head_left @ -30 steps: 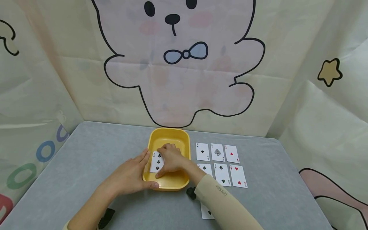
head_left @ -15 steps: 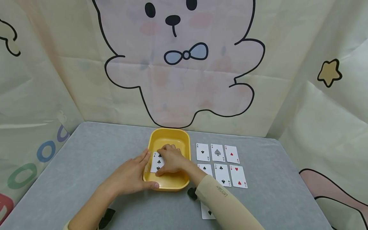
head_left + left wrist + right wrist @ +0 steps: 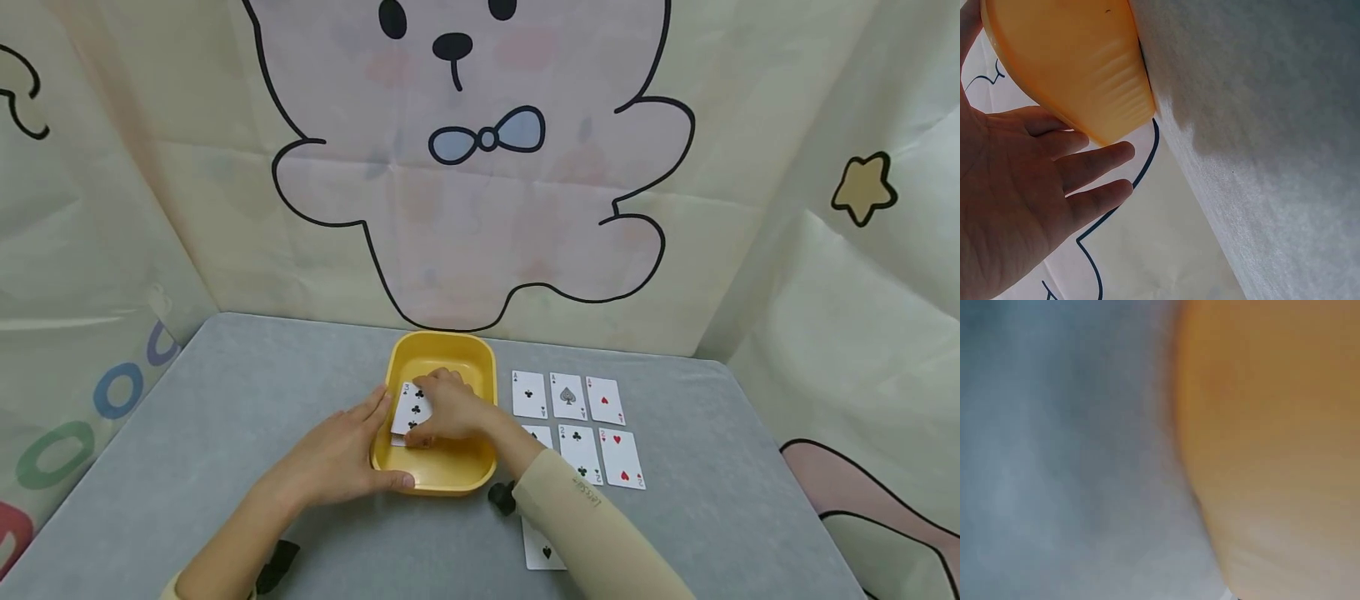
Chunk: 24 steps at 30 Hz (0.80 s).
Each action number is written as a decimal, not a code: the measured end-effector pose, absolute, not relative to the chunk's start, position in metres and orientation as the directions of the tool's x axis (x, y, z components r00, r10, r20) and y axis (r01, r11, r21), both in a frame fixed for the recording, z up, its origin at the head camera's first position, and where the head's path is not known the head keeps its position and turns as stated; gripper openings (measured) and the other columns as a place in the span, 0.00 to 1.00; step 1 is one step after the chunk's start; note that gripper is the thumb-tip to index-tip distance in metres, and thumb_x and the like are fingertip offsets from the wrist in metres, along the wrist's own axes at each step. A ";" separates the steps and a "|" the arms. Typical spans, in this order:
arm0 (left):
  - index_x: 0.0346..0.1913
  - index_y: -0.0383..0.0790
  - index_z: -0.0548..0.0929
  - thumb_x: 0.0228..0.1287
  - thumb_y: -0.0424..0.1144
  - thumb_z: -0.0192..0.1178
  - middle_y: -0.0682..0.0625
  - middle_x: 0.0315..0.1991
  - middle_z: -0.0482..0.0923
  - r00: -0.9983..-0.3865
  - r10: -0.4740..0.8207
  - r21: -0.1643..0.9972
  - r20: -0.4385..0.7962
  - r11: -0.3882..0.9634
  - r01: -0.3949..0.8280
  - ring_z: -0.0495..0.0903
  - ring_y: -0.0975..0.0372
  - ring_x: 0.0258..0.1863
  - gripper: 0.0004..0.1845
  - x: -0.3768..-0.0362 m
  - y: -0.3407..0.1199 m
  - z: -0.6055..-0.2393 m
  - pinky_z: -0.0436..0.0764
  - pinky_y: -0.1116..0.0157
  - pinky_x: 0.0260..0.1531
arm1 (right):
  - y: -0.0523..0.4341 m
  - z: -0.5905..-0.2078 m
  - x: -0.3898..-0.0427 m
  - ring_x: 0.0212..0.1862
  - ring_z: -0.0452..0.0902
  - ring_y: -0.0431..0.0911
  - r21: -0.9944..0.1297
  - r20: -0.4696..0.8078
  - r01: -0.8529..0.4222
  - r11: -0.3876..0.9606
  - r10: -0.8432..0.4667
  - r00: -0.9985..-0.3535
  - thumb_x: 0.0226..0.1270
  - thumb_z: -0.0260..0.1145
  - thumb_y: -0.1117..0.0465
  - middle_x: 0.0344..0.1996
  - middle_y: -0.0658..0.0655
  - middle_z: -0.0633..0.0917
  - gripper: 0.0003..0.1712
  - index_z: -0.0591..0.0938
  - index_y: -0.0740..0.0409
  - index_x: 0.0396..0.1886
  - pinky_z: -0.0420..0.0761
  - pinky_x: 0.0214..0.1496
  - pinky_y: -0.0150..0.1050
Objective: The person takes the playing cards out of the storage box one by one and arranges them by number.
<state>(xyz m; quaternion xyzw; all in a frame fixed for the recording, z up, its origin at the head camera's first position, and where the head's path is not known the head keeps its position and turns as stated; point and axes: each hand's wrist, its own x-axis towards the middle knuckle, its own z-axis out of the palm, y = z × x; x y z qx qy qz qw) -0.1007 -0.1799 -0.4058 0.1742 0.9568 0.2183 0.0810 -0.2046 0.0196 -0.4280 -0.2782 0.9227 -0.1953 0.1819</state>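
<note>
A yellow plastic tray point(image 3: 442, 352) stands on the table. Inside it my right hand point(image 3: 454, 407) pinches a three of clubs playing card point(image 3: 408, 408) between thumb and fingers; a white card edge shows just under it. Against the tray's left side rests my left hand point(image 3: 341, 458), fingers extended along the rim and thumb at the near-left corner. In the left wrist view the left hand point(image 3: 1022, 175) has spread fingers touching the outer wall of the tray point(image 3: 1079, 62). Only the blurred tray wall point(image 3: 1272, 437) and tablecloth fill the right wrist view; the hand is outside it.
Right of the tray lie face-up cards in rows: ace of clubs point(image 3: 529, 396), ace of spades point(image 3: 567, 397), ace of hearts point(image 3: 604, 401), then twos, including clubs point(image 3: 580, 454) and hearts point(image 3: 622, 458). The right forearm partly covers a nearer spade card point(image 3: 542, 550).
My right hand has shifted slightly away from me inside the tray with the three of clubs, baring a card edge beneath. The left hand stays put.
</note>
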 end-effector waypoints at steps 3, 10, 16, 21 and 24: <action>0.81 0.29 0.57 0.54 0.75 0.69 0.35 0.82 0.53 -0.926 0.367 0.453 -0.090 0.843 0.291 0.66 0.41 0.75 0.67 -0.101 -0.180 -0.406 0.65 0.35 0.70 | 0.023 -0.422 -0.207 0.58 0.67 0.46 -0.492 -0.235 -0.420 0.762 -0.581 -0.779 0.56 0.83 0.42 0.65 0.55 0.74 0.54 0.71 0.54 0.78 0.71 0.61 0.40; 0.82 0.30 0.56 0.52 0.77 0.68 0.37 0.83 0.51 -0.928 0.355 0.460 -0.115 0.847 0.267 0.65 0.42 0.76 0.68 -0.102 -0.179 -0.406 0.65 0.36 0.71 | 0.031 -0.415 -0.209 0.62 0.66 0.47 -0.543 -0.202 -0.418 0.728 -0.597 -0.776 0.57 0.82 0.43 0.67 0.56 0.73 0.55 0.68 0.54 0.80 0.72 0.65 0.41; 0.81 0.29 0.56 0.53 0.76 0.68 0.36 0.83 0.51 -0.928 0.362 0.454 -0.090 0.844 0.285 0.66 0.41 0.75 0.67 -0.102 -0.179 -0.407 0.65 0.35 0.71 | 0.037 -0.403 -0.208 0.65 0.66 0.50 -0.527 -0.160 -0.464 0.712 -0.620 -0.768 0.59 0.81 0.44 0.70 0.57 0.73 0.54 0.67 0.53 0.81 0.72 0.68 0.45; 0.81 0.29 0.57 0.53 0.76 0.68 0.35 0.82 0.52 -0.928 0.363 0.448 -0.080 0.845 0.292 0.66 0.41 0.75 0.67 -0.102 -0.179 -0.407 0.65 0.35 0.71 | 0.043 -0.398 -0.207 0.69 0.64 0.51 -0.524 -0.146 -0.473 0.708 -0.622 -0.769 0.58 0.82 0.41 0.74 0.59 0.70 0.56 0.67 0.54 0.81 0.72 0.71 0.48; 0.81 0.28 0.57 0.53 0.76 0.69 0.35 0.82 0.53 -0.929 0.362 0.448 -0.077 0.845 0.292 0.67 0.40 0.75 0.68 -0.101 -0.179 -0.407 0.65 0.35 0.70 | 0.048 -0.395 -0.206 0.71 0.63 0.53 -0.532 -0.125 -0.483 0.696 -0.629 -0.768 0.56 0.82 0.41 0.74 0.61 0.69 0.57 0.67 0.55 0.81 0.71 0.74 0.50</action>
